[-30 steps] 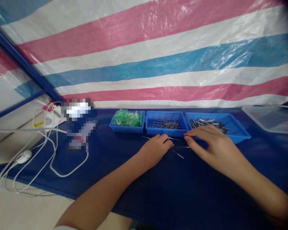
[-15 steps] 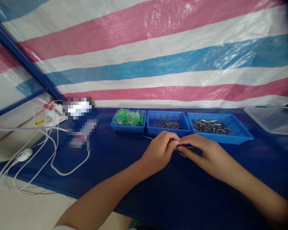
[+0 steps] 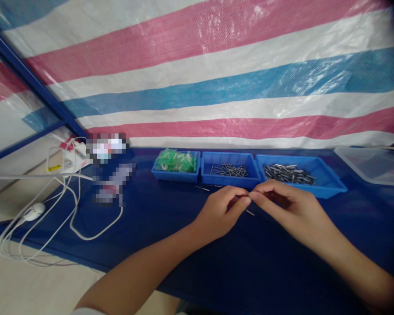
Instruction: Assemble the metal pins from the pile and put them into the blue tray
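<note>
My left hand (image 3: pixel 223 210) and my right hand (image 3: pixel 287 203) meet fingertip to fingertip above the blue table. Both are closed in a pinch; whatever lies between the fingertips is too small or hidden to name. Just below them a thin metal pin (image 3: pixel 250 212) lies on the table, partly covered by the hands. Another thin metal piece (image 3: pixel 202 188) rests to the left, in front of the bins. Behind my hands, the middle blue bin (image 3: pixel 213 178) holds thin metal rods (image 3: pixel 233 169), and the right blue bin (image 3: pixel 328 186) holds many short metal pins (image 3: pixel 289 173).
At the left of the row, a blue bin (image 3: pixel 175 176) holds green-and-clear plastic packets (image 3: pixel 175 160). A clear plastic lid (image 3: pixel 374 164) lies far right. White cables (image 3: pixel 74 214) and a pixelated object (image 3: pixel 114 183) are on the left. Striped sheeting (image 3: pixel 197 100) hangs behind.
My right hand has shifted slightly right, and its fingers now pinch against my left fingertips. My left hand has turned a little, with its thumb more extended to the right.
</note>
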Motion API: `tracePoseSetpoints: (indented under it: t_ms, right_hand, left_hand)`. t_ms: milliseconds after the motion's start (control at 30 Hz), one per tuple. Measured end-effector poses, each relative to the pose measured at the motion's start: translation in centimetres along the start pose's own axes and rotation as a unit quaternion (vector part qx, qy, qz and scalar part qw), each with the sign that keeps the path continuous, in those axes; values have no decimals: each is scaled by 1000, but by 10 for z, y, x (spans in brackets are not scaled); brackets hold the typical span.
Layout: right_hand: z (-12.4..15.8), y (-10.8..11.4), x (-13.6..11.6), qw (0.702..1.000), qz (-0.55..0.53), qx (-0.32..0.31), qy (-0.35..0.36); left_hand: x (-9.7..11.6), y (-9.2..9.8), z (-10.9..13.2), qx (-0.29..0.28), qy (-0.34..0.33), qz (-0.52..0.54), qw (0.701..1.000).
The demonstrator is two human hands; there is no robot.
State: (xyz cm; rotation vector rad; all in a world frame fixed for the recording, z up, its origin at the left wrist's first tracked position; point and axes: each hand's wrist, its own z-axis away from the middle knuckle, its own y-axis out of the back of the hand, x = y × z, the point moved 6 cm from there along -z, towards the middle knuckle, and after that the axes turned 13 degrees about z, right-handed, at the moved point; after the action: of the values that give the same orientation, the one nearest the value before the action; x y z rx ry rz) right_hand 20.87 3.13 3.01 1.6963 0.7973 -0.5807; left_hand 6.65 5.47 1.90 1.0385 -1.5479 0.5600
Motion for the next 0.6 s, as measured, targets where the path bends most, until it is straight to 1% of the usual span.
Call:
tracePoseSetpoints:
  t_ms: [100,167,267,333,433,500,567,600]
  right_hand:
    - [1,1,0,999,-24,28,-10]
    - [2,1,0,999,-31,39,-8]
    - [3,1,-3,999,-25,28,17]
    - [4,2,-3,999,-23,21,31]
    - [2,3,-3,999,-23,14,26]
    - [1,1,-2,1000,-16,-10,21]
    - [-1,-2,-3,999,-1,-33,25]
    - [-2,-1,-3,999,9,-32,27]
  left_hand:
    - [-5,-1,-1,4,23,39,999]
    - [-8,-3,0,-3,37,73,997]
    - [-10,-7,1,-14,52,109,993]
    - [-10,-5,0,-9,55,118,991]
    - [-5,1,-2,18,48,108,993]
    - [-1,7,-3,36,42,87,995]
    - [2,11,-4,43,38,55,997]
    - [4,13,-4,42,36,36,998]
